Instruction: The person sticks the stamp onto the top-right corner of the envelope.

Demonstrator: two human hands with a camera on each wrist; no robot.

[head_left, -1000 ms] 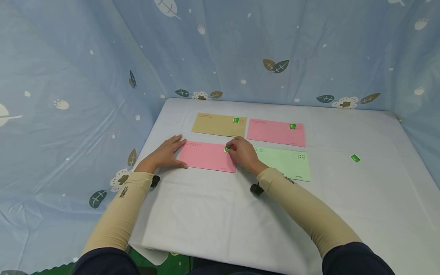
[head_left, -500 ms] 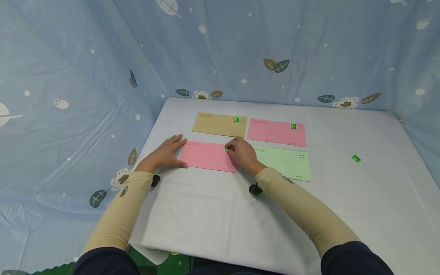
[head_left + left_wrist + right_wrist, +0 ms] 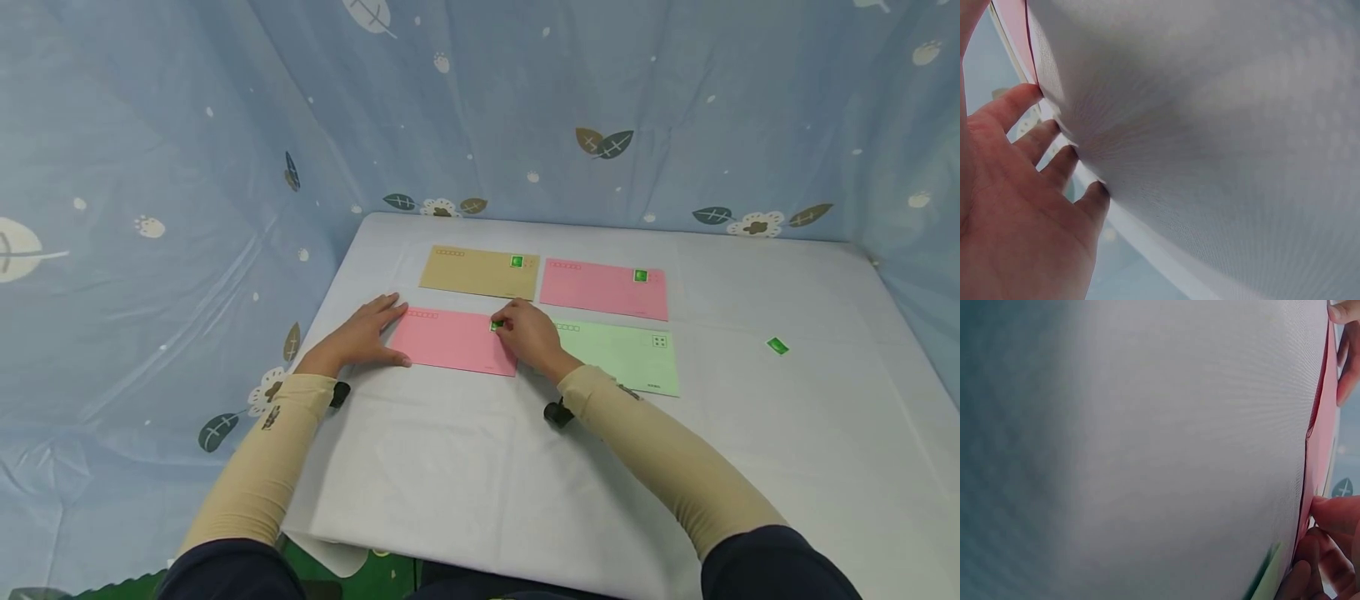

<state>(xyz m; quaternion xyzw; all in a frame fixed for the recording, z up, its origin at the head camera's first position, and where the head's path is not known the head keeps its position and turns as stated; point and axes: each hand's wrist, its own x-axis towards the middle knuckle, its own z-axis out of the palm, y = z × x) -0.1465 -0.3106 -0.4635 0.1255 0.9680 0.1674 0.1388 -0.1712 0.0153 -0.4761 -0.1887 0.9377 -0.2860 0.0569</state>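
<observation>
A pink envelope (image 3: 450, 342) lies flat on the white-covered table. My left hand (image 3: 362, 335) rests at its left end with fingers spread, thumb and fingertips on the edge; the left wrist view shows the hand's (image 3: 1029, 200) extended fingers touching the surface. At the envelope's upper right corner my right hand (image 3: 531, 337) pinches a small green stamp (image 3: 496, 326), mostly covered by the fingers. In the right wrist view, that hand's (image 3: 1335, 540) thumb and curled fingers meet close to the pink paper. Whether the stamp's underside touches the envelope cannot be seen.
A light green envelope (image 3: 618, 357) lies to the right, partly under my right wrist. Behind are a tan envelope (image 3: 478, 273) and another pink envelope (image 3: 600, 290), each bearing a green stamp. One loose green stamp (image 3: 777, 345) lies far right. A blue patterned curtain (image 3: 487, 108) surrounds the table.
My right hand has shifted very slightly to the left at the pink envelope's corner, its fingers covering more of the stamp. My left hand stays in place.
</observation>
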